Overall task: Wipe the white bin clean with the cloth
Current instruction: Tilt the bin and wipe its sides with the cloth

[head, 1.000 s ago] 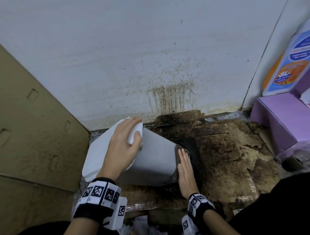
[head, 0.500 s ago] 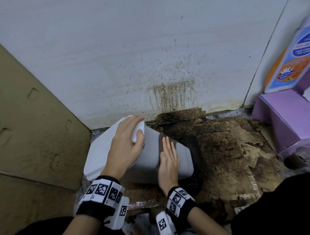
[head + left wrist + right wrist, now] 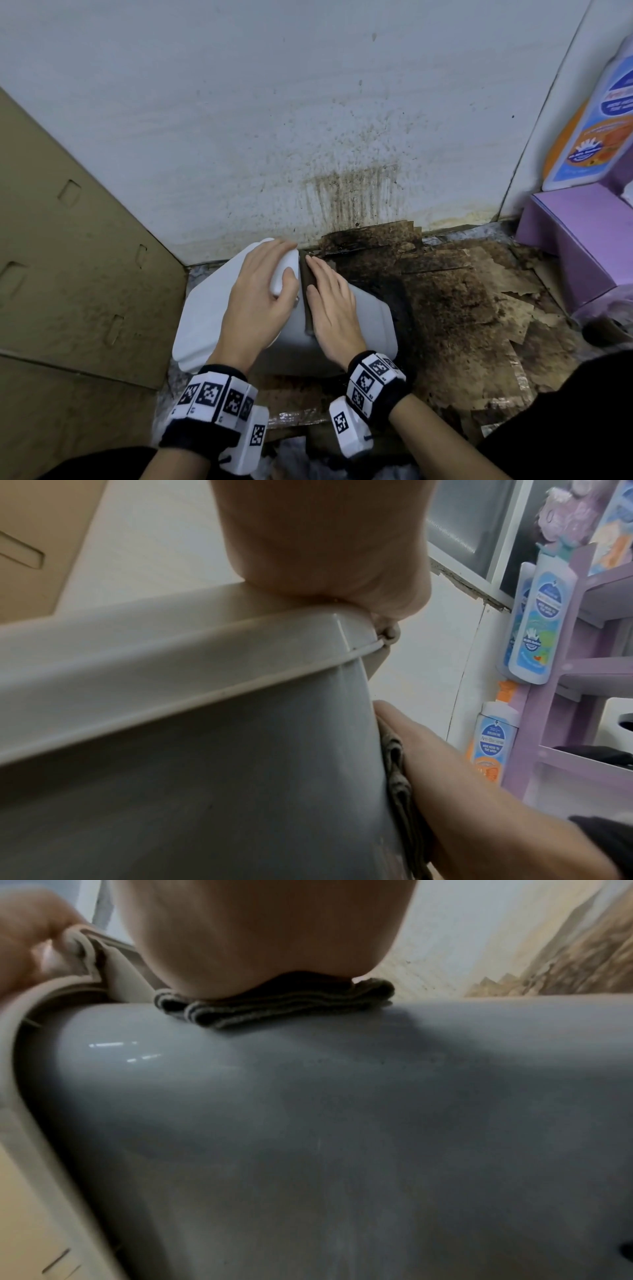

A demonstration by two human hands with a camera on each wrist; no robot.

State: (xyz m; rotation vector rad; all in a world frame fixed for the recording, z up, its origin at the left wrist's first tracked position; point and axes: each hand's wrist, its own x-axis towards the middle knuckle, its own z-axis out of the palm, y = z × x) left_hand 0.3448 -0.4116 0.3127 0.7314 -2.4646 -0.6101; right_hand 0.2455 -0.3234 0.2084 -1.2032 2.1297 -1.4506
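The white bin (image 3: 371,318) lies on its side on the dirty floor, lid end to the left. My left hand (image 3: 263,291) grips its lid rim (image 3: 178,653), fingers curled over the far edge. Flat on the bin's upper side, my right hand (image 3: 329,301) presses a folded dark cloth (image 3: 306,291) close against the lid. That cloth (image 3: 274,1004) shows as grey folded layers under the palm in the right wrist view, and the cloth (image 3: 397,777) peeks from under the fingers in the left wrist view. The bin's grey-white wall (image 3: 342,1123) fills the right wrist view.
A stained white wall (image 3: 308,120) stands right behind the bin. Brown cardboard (image 3: 68,257) leans at the left. Dark, grimy torn cardboard (image 3: 462,308) covers the floor to the right. A purple shelf unit (image 3: 582,240) with a blue-labelled bottle (image 3: 589,120) stands at the far right.
My right hand has slid the cloth leftward along the bin's side, from the base end up to the lid. The left hand keeps its grip on the rim.
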